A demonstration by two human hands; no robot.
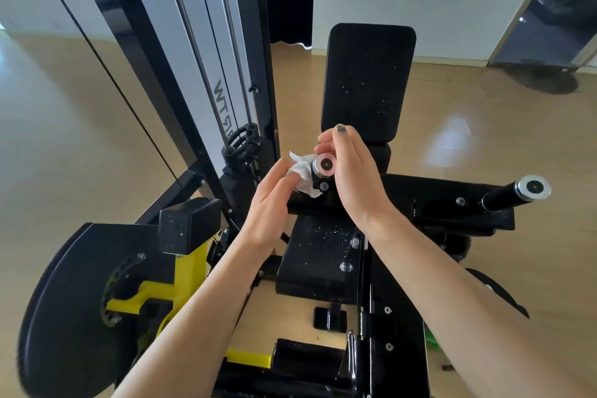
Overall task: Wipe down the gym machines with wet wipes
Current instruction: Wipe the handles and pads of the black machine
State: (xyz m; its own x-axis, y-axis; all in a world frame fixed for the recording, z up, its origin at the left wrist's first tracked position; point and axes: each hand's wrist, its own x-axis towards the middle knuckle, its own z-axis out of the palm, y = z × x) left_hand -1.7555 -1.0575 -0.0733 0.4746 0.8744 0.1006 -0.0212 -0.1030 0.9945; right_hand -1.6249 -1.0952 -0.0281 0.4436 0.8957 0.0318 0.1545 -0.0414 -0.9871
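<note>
Head view: left hand [274, 200] at centre, fingers curled round a crumpled white wipe [303, 173], pressed against the left handle [323, 166] of the black machine [400, 200]. Right hand [352, 171] just at 3 o'clock of it, thumb and fingertips pinching the handle's chrome end cap. Second handle [517, 192] well apart at 3 o'clock. Backrest pad [368, 81] at 12. Yellow frame [187, 271] at 8.
</note>
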